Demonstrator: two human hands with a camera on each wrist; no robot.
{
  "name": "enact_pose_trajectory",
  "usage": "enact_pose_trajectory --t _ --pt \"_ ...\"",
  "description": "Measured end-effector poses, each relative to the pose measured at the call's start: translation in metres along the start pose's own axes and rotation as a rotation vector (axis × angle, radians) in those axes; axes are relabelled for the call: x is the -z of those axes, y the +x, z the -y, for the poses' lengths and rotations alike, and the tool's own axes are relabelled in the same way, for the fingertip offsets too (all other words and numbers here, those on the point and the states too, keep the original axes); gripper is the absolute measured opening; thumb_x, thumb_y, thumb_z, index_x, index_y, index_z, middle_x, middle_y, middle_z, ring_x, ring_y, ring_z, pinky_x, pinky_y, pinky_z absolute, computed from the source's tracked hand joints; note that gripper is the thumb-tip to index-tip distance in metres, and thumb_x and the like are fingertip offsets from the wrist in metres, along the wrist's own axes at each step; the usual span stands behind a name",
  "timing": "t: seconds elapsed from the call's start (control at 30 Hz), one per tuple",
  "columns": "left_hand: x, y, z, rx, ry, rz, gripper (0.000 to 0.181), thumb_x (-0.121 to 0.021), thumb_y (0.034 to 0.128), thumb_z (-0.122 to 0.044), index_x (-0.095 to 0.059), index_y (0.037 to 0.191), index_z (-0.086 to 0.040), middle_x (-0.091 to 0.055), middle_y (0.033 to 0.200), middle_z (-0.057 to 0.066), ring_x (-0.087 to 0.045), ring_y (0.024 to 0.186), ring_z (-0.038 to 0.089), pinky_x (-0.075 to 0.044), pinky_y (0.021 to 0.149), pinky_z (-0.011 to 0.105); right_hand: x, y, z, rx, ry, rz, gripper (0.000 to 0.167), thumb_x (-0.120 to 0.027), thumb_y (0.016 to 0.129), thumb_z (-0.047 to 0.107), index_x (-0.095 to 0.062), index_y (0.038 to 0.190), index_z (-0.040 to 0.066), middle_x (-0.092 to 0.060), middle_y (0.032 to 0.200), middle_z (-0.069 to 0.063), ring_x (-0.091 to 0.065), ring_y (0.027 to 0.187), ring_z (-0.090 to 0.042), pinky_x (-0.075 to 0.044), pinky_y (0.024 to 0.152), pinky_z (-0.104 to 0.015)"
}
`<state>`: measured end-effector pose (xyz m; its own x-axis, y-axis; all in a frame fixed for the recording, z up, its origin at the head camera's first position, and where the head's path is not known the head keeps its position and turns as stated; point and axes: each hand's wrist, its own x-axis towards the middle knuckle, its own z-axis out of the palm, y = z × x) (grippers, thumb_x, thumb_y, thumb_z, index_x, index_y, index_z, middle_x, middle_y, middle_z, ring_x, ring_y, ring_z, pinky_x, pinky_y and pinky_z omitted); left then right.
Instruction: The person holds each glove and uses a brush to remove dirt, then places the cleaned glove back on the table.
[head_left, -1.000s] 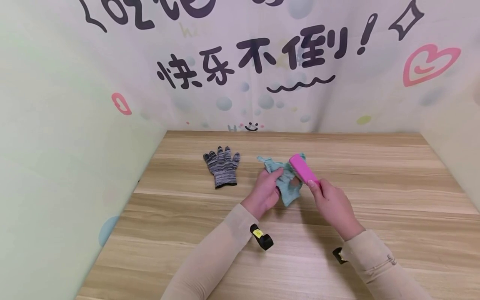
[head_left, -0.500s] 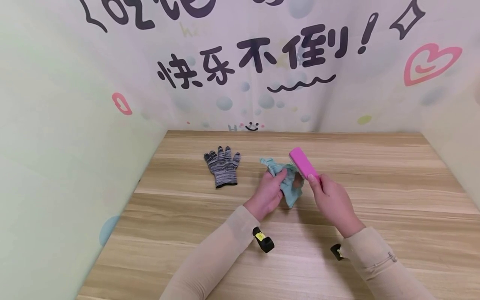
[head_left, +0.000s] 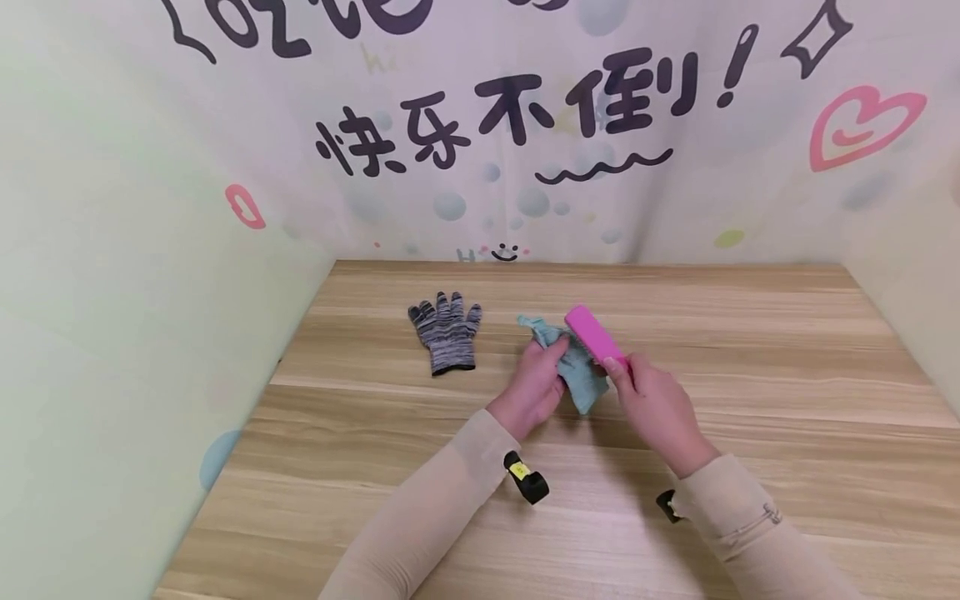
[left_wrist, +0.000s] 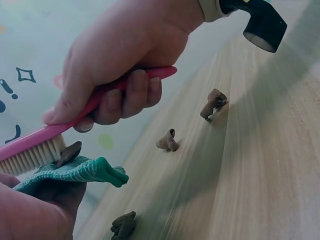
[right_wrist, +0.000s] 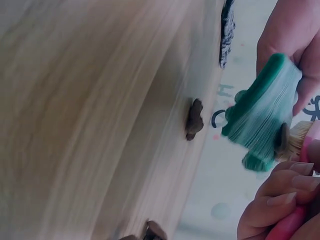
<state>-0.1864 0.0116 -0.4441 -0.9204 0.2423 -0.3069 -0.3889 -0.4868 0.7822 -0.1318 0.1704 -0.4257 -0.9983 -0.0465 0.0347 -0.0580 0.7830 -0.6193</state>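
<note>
In the head view, my left hand grips a crumpled teal knit glove above the table, thumb on top. My right hand holds a pink brush by its handle, its head over the glove. Pale bristles face down at the fabric in the left wrist view. A dark brown lump sits on the glove right beside the bristle ends. The right wrist view shows the same lump between glove and bristles. Most left fingers are hidden beneath the fabric.
A grey-and-black striped glove lies flat on the wooden table, left of my hands. Several brown crumpled lumps, such as one lump, show on the wood in the wrist views. A printed cloth hangs behind the table.
The brush rose off the glove, then came down and leftward over it. A brown patch visible on the glove earlier is now hidden in the head view. My left hand shifted slightly right.
</note>
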Motion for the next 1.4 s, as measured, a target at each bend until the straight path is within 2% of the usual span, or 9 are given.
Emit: enact_pose_trajectory --t 0.17,0.53,0.83,1.1,1.4 --pt "0.001 0.001 -0.001 0.005 0.007 -0.019 0.04 -0.044 0.1076 -0.015 -0.038 0.146 -0.004 -0.06 0.14 0.014 -0.057 0.131 0.026 -0.047 0.113 0.041 0.0 0.002 -0.008 -0.008 -0.035 -0.017 0.061 -0.031 0.107 0.054 -0.059 0.109 -0.001 -0.05 0.07 -0.007 -0.046 0.058 -0.021 -0.038 0.051 -0.03" --pt "0.003 -0.002 -0.003 0.016 -0.012 -0.013 0.038 -0.046 0.107 -0.015 -0.04 0.144 -0.007 -0.062 0.137 0.011 -0.06 0.128 0.024 -0.051 0.109 0.036 0.004 0.003 -0.012 -0.029 -0.044 -0.004 0.065 -0.028 0.107 0.056 -0.058 0.11 -0.002 -0.049 0.069 -0.007 -0.046 0.059 -0.021 -0.037 0.05 -0.03" --pt "0.005 -0.003 -0.003 0.029 -0.024 0.01 0.033 -0.047 0.1067 -0.016 -0.048 0.139 -0.008 -0.063 0.137 0.011 -0.061 0.128 0.025 -0.052 0.107 0.035 0.005 0.001 -0.013 -0.02 -0.03 -0.024 0.063 -0.031 0.107 0.053 -0.059 0.11 -0.003 -0.049 0.069 -0.007 -0.045 0.058 -0.021 -0.038 0.05 -0.03" --pt "0.006 -0.005 -0.003 0.038 -0.011 0.033 0.036 -0.045 0.1077 -0.016 -0.045 0.143 -0.009 -0.061 0.14 0.01 -0.058 0.132 0.025 -0.05 0.11 0.036 0.008 0.0 -0.016 -0.026 -0.035 -0.009 0.062 -0.029 0.108 0.054 -0.057 0.107 -0.001 -0.047 0.068 -0.007 -0.044 0.058 -0.02 -0.037 0.049 -0.03" --pt "0.006 -0.006 -0.003 0.06 -0.007 0.054 0.038 -0.044 0.1082 -0.018 -0.042 0.145 -0.01 -0.06 0.142 0.011 -0.056 0.133 0.026 -0.047 0.114 0.04 0.007 -0.001 -0.023 -0.007 -0.036 -0.028 0.058 -0.031 0.108 0.052 -0.057 0.102 0.0 -0.046 0.068 -0.007 -0.043 0.057 -0.021 -0.036 0.049 -0.03"
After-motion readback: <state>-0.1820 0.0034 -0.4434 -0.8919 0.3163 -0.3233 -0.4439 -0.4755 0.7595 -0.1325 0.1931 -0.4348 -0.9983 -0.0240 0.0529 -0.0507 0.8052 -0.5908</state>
